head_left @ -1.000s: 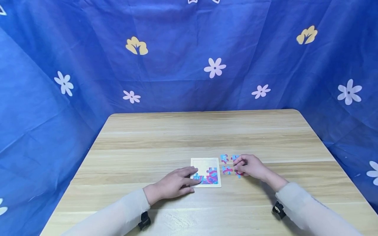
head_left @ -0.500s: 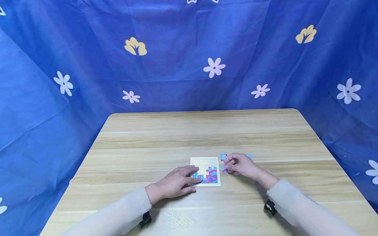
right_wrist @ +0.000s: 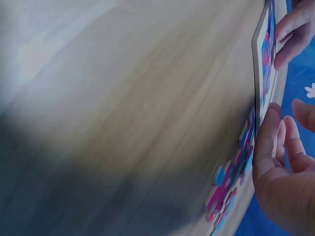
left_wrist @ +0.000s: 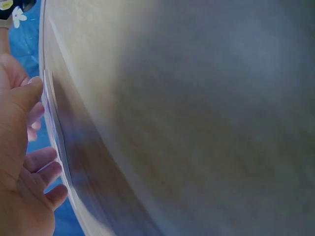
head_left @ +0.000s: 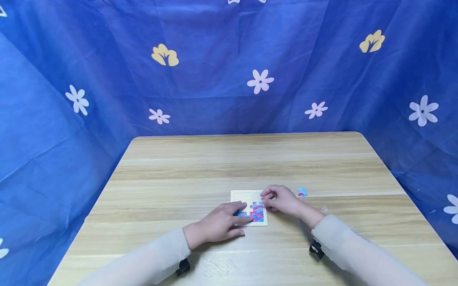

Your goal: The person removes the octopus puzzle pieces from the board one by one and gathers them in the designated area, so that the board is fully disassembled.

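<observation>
The left hand point(head_left: 222, 223) spreads its fingers over the partly filled jigsaw tray point(head_left: 247, 197); the right hand point(head_left: 282, 200) bends its fingers at the tray's right edge, any grip unclear. Loose jigsaw pieces point(right_wrist: 216, 199) lie beside it on the counter point(head_left: 229, 163).

In the head view, the right hand point(head_left: 282, 199) has moved left from over the loose jigsaw pieces point(right_wrist: 216, 196) to the right rim of the puzzle tray point(head_left: 250, 191), its fingers now over that rim. One blue-and-pink piece point(head_left: 302, 192), hidden a second ago, now shows beyond the hand, while those nearest the tray have become mostly covered. The left hand point(head_left: 222, 222) has slid right, its fingers reaching farther across the assembled pieces point(head_left: 258, 216) and covering more of their left part.
</observation>
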### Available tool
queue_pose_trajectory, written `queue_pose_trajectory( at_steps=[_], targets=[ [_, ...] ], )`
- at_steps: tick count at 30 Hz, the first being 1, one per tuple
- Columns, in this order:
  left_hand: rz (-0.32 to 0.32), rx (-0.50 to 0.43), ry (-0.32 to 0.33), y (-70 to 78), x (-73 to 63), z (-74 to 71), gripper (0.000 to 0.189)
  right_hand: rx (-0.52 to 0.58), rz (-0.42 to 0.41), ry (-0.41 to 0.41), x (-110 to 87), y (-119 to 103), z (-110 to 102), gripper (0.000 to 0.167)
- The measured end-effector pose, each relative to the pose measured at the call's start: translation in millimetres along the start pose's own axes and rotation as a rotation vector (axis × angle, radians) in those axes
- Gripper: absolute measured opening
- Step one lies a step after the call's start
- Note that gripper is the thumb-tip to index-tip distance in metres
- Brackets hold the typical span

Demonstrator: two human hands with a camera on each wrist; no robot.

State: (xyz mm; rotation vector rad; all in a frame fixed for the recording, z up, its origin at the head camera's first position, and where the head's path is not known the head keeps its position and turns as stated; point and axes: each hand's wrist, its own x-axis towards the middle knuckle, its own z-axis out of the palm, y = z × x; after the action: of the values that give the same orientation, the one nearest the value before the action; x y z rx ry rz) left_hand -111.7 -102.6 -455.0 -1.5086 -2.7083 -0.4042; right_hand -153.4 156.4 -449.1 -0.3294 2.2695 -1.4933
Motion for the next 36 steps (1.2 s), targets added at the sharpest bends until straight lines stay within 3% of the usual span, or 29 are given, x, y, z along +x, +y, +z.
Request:
queue_pose_trajectory(
  at_steps=[18,36],
  targets=[
    [0.016,0.039,-0.005,5.8,2.7,4.9,0.045,-0.231,-0.059,-0.014,9.2,-6,13,0.02],
    [0.008,0.06,-0.017,7.3,3.7,3.3,0.044,-0.392,-0.039,-0.066,12.3,-11,13,0.013]
  ],
)
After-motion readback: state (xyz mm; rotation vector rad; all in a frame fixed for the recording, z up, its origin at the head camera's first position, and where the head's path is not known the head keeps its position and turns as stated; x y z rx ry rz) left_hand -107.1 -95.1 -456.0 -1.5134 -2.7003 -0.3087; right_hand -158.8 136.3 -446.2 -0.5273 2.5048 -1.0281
